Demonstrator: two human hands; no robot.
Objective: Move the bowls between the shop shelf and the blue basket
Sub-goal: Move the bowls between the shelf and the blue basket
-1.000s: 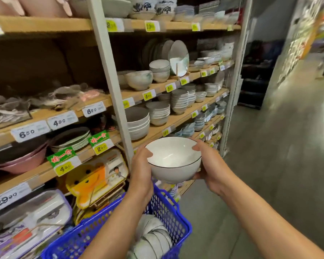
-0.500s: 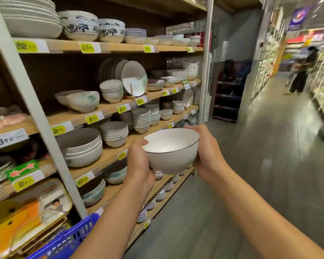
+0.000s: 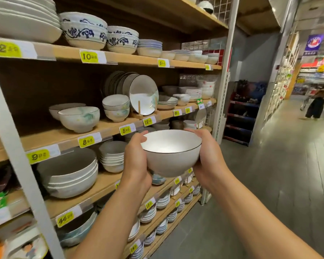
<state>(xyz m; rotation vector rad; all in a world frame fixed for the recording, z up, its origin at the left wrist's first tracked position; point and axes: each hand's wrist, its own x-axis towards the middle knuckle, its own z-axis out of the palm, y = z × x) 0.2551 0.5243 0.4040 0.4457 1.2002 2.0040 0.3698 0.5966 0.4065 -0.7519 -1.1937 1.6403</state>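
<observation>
Head view: one white bowl [image 3: 171, 152] with a thin dark rim is held in mid-air in front of the shop shelf [image 3: 105, 127]. Two hands grip it, left hand [image 3: 137, 161] and right hand [image 3: 208, 159] each curled round one side. It is probably being shelved, so the next move needs a free spot and a gentle lowering. No blue basket in sight.

Fingers of the left hand [image 3: 137, 161] and right hand [image 3: 208, 157] are mostly hidden behind the white bowl [image 3: 171, 154]; price tags [image 3: 4, 49] are blurred — a distant shopper [image 3: 316, 98] too.
</observation>
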